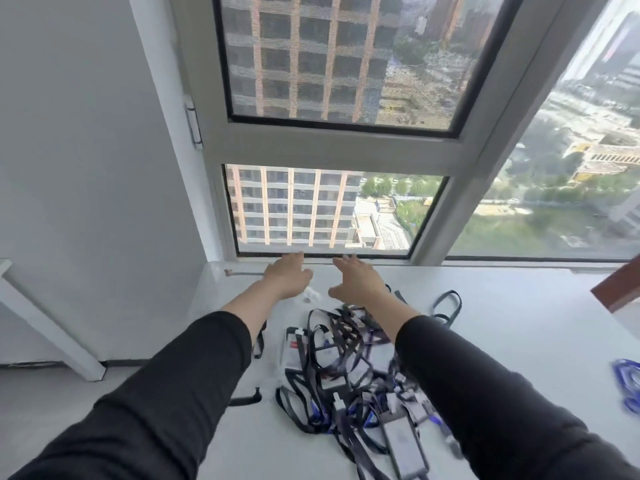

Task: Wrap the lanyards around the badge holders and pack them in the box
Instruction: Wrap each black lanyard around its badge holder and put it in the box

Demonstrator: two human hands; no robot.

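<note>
Head view gives me both arms in black sleeves (166,393) stretched forward over a white table (519,334) that runs up to a window frame (329,150). I see the left hand (287,277) and the right hand (360,280) side by side near the table's far edge, palms down, fingers straight and loosely spread, holding nothing; their fingertips reach the lower sill, and I cannot tell whether they touch it or the table. Between the two wrists lies a small scrap of clear plastic (310,294). The task's things sit nearer to me, under and between the forearms: a tangled heap of black lanyards (346,368) with badge holders mixed in, one badge holder (293,348) lying flat at the heap's left side and another (403,445) at the bottom of the frame. One lanyard loop (448,303) strays out to the right of the heap. At the far right edge lie blue lanyards (628,382), well apart from the pile, and a red-brown edge (616,289) juts in above them.
</note>
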